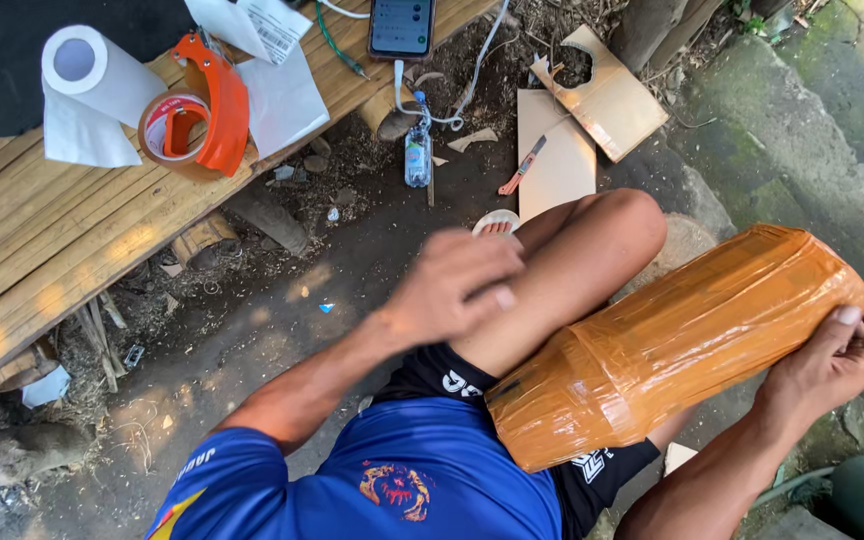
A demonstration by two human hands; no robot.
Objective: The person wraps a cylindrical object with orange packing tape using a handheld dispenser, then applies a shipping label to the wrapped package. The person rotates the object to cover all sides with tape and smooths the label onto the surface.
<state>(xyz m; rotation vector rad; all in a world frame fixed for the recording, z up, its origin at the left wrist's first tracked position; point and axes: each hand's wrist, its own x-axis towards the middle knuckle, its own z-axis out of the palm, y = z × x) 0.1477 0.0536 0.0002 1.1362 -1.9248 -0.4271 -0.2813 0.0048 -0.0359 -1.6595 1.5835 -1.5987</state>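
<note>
Parcel: a long bundle (677,345) wrapped all over in shiny brown tape lies slanted across the person's lap, its near end low by the blue shirt, its far end raised toward the right.
Right hand: the right hand (837,360) cups the raised far end of the bundle, thumb on top, the grip wrapped around that end and touching the tape.
Left hand: the left hand (457,285) rests on the bent left knee (592,240), fingers curled loosely together, holding nothing; it is apart from the bundle.
Tabletop: a bamboo-slat tabletop (72,250) runs along the upper left.
Tape dispenser: an orange tape dispenser (202,105) with a roll of brown tape stands on the slats, just beside a white paper roll (87,85).
Papers: white sheets (277,85) lie next to the dispenser.
Phone: a phone (401,27) with a lit screen lies at the tabletop's far edge.
Ground: on the dirt beyond the knee lie cardboard pieces (592,120), a red-handled cutter (522,168) resting on one of them, and a small plastic bottle (418,152).
Sandal: a sandal (497,222) shows just past the knee.
</note>
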